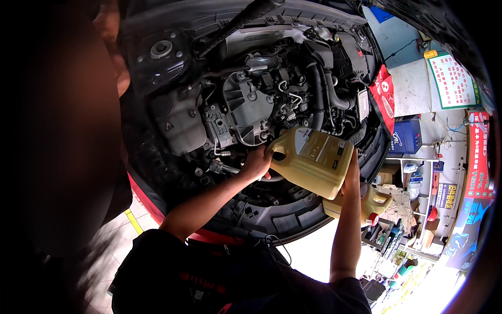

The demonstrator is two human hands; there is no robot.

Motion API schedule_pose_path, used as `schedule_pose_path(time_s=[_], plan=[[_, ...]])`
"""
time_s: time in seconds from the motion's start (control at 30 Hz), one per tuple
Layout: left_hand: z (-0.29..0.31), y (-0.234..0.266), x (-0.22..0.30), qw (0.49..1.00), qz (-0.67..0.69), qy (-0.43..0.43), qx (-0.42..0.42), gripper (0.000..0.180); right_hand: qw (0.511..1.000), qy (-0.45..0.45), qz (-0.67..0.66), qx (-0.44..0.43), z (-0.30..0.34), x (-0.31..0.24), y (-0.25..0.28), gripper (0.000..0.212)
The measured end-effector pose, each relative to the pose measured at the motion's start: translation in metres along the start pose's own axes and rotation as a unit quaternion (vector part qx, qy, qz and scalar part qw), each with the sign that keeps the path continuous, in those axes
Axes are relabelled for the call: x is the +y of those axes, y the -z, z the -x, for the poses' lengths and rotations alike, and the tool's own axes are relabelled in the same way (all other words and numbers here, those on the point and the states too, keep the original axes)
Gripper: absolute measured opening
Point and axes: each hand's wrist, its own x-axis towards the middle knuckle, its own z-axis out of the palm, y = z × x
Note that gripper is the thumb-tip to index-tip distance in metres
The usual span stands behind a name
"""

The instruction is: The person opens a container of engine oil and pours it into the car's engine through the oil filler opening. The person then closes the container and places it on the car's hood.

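Over the engine bay (246, 104) I hold a gold plastic oil jug (316, 157) tilted onto its side. My left hand (257, 163) is closed round its handle at the left end. At the right, my right hand (352, 175) grips the jug's base end, most of its fingers hidden. The jug's mouth does not show, so I cannot tell whether oil flows. A second gold jug (380, 200) with a red cap (372, 219) is partly behind my right forearm.
The engine cover (246, 107) and a black hose (317, 94) lie beyond the jug. A red cloth (384, 97) drapes the bay's right edge. Shelves (426, 183) with supplies stand at the right. Close on the left is another person, with a hand (119, 68) near the bay.
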Motion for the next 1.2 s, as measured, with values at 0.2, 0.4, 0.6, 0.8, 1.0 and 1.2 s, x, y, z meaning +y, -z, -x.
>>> schedule_pose_path(time_s=[0.2,0.4,0.6,0.8,1.0,1.2], plan=[[-0.003,-0.004,-0.01,1.0,-0.026,0.01,-0.001,0.036,0.998,0.051,-0.023,-0.013,-0.012,-0.008,-0.007,0.056],[0.0,-0.003,-0.001,0.999,-0.02,0.036,-0.01,0.036,0.998,0.062,-0.028,-0.017,-0.007,-0.003,-0.006,0.054],[0.002,-0.006,0.0,0.999,-0.044,0.016,0.014,0.033,0.99,0.048,-0.13,-0.036,0.0,0.053,0.016,0.051],[-0.004,-0.005,-0.018,0.994,-0.09,-0.047,0.033,0.033,0.943,0.004,-0.322,-0.079,-0.005,0.118,0.031,0.056],[0.003,-0.01,-0.01,0.97,-0.197,-0.119,0.081,0.039,0.898,-0.015,-0.416,-0.141,-0.026,0.166,0.048,0.062],[0.013,-0.012,-0.001,0.959,-0.234,-0.128,0.099,0.047,0.879,-0.008,-0.435,-0.195,-0.031,0.186,0.052,0.065]])
